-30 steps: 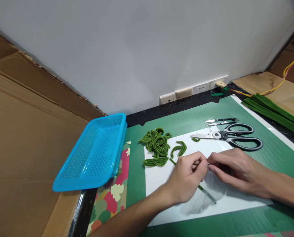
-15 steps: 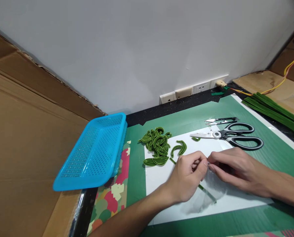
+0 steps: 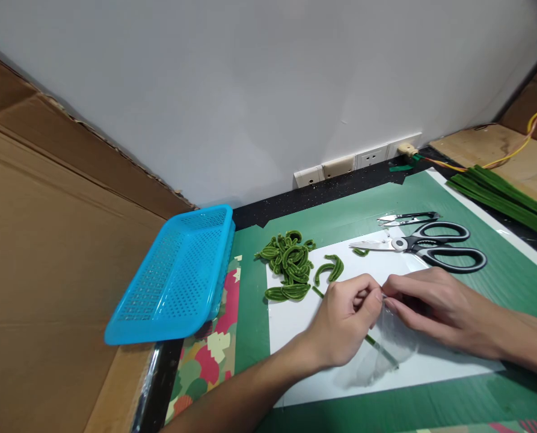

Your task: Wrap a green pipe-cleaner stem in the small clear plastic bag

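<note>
Both hands meet over a white sheet of paper (image 3: 299,379), fingertips almost touching. My left hand (image 3: 347,319) pinches the edge of a clear plastic bag (image 3: 367,370). My right hand (image 3: 430,307) pinches the same edge just to the right. The bag hangs below the fingers, partly hidden by them. A straight green pipe cleaner (image 3: 380,349) runs beneath my left hand, its lower part seen through the plastic. Left of the hands is a pile of bent green pipe cleaner pieces (image 3: 290,258). Two curved pieces (image 3: 331,269) lie nearer my left hand.
Scissors (image 3: 419,245) lie beyond my right hand, with black thread snips (image 3: 410,218) behind them. A blue plastic basket (image 3: 171,276) stands at the left. Long green pipe cleaners (image 3: 505,195) are bundled at the right. Wall sockets (image 3: 371,157) line the back.
The whole view has shifted slightly. Both hands keep the same pinch on the bag, and nothing on the table has visibly moved.
</note>
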Demonstrator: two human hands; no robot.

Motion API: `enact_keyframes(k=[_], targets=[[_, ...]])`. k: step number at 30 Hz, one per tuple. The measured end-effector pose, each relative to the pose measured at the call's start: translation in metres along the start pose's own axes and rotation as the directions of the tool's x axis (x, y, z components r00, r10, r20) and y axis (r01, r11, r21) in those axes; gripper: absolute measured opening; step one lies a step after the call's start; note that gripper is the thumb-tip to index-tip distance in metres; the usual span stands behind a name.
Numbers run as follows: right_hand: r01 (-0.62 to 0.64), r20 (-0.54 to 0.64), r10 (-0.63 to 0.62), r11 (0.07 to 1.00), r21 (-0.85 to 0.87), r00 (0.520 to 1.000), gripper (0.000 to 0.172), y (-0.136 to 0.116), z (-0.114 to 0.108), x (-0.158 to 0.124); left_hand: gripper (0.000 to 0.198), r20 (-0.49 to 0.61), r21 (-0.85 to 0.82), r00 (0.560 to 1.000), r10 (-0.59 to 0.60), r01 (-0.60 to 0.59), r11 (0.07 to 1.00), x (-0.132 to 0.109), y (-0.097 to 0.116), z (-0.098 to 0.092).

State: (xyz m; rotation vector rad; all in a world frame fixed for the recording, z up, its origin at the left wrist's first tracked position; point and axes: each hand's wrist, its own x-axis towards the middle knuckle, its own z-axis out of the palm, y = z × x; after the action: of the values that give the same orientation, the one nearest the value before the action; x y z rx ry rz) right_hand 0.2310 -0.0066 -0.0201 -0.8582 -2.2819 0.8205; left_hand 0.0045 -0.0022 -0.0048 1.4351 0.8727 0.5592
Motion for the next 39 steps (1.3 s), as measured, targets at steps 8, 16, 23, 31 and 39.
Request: enact_keyframes(k=[8, 16, 23, 31, 39], targets=[[-0.010, 0.008, 0.010, 1.000, -0.004, 1.000, 0.023, -0.0009, -0.0004, -0.0010, 0.031, 0.002, 0.008, 1.000, -0.016, 0.015, 1.000, -0.0001, 0.0019, 0.0000], [-0.010, 0.005, 0.010, 1.000, -0.007, 1.000, 0.022, 0.0002, 0.0004, -0.0001, 0.030, 0.000, 0.001, 1.000, -0.016, 0.016, 1.000, -0.0009, 0.0023, 0.0002], [-0.017, 0.014, 0.017, 1.000, 0.001, 1.000, 0.022, 0.0006, 0.0007, 0.0005, 0.032, 0.003, 0.009, 1.000, -0.011, 0.011, 1.000, -0.0006, 0.0016, 0.0008], [-0.010, 0.015, 0.010, 1.000, -0.008, 1.000, 0.023, -0.0009, -0.0018, 0.0011, 0.033, 0.004, 0.006, 1.000, -0.019, 0.019, 1.000, -0.0002, 0.0026, 0.0004], [-0.020, 0.030, 0.020, 1.000, 0.004, 0.999, 0.023, -0.0007, -0.0024, 0.0015, 0.036, 0.000, 0.022, 1.000, -0.020, 0.020, 1.000, -0.0003, 0.0040, 0.0005]])
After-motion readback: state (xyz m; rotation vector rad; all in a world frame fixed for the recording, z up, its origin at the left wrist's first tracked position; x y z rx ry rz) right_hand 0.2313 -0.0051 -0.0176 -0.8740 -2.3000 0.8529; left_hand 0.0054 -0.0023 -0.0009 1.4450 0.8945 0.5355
